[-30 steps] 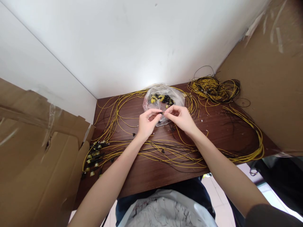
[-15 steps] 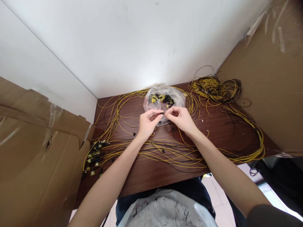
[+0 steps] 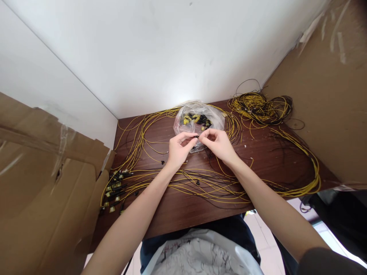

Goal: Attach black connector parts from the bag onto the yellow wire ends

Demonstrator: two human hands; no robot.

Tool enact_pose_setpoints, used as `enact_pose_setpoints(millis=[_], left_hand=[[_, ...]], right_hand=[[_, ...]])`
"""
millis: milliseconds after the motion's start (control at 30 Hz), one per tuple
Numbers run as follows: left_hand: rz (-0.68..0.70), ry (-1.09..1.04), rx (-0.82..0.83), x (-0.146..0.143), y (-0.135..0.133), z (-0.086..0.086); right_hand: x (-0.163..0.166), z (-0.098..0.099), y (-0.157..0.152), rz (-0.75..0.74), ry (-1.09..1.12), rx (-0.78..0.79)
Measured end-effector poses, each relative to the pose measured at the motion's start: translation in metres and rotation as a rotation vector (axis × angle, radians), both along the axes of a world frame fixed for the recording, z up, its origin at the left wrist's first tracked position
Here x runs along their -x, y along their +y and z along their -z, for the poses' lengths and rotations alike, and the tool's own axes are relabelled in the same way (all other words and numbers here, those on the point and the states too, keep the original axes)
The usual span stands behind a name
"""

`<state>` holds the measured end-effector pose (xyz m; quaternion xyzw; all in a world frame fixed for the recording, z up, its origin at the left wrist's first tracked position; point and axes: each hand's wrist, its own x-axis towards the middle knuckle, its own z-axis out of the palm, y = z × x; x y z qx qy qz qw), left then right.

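My left hand (image 3: 179, 148) and my right hand (image 3: 218, 144) meet above the dark wooden table (image 3: 183, 208), fingers pinched together on a small black connector (image 3: 196, 136) between them. Just behind the fingertips lies a clear plastic bag (image 3: 197, 119) holding several small yellow and black connectors. A thin wire runs down from my right hand toward the long yellow and black wires (image 3: 206, 185) spread across the table under my forearms.
A coiled bundle of yellow and black wires (image 3: 259, 107) lies at the back right. Finished wire ends with connectors (image 3: 114, 189) cluster at the left edge. Cardboard sheets stand on the left (image 3: 43, 183) and right (image 3: 327, 99). A white wall is behind.
Almost nothing differs; both hands stay pinched on the small connector, with only slight finger shifts.
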<state>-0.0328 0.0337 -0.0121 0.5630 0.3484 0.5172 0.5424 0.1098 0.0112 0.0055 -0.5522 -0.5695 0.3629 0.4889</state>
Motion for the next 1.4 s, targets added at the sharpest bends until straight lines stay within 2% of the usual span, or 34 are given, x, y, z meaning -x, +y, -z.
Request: enact_pose_setpoints(millis=[333,700,1000,1400], left_hand=[[-0.040,-0.043,0.056,-0.0013,0.0000,-0.0021],[-0.112,-0.038,0.050,-0.0011,0.0009,-0.0047],[-0.047,-0.062,0.059,0.0015,0.0021,-0.0034],[-0.088,-0.040,0.058,0.0000,0.0010,-0.0046]], right_hand=[[0.0017,-0.0033,-0.0040,-0.072,-0.096,-0.070],[0.0045,-0.0039,-0.0053,-0.133,-0.043,-0.088],[0.0039,-0.0039,-0.0049,-0.105,-0.068,-0.075],[0.0053,-0.0052,-0.0060,-0.105,-0.111,-0.100]])
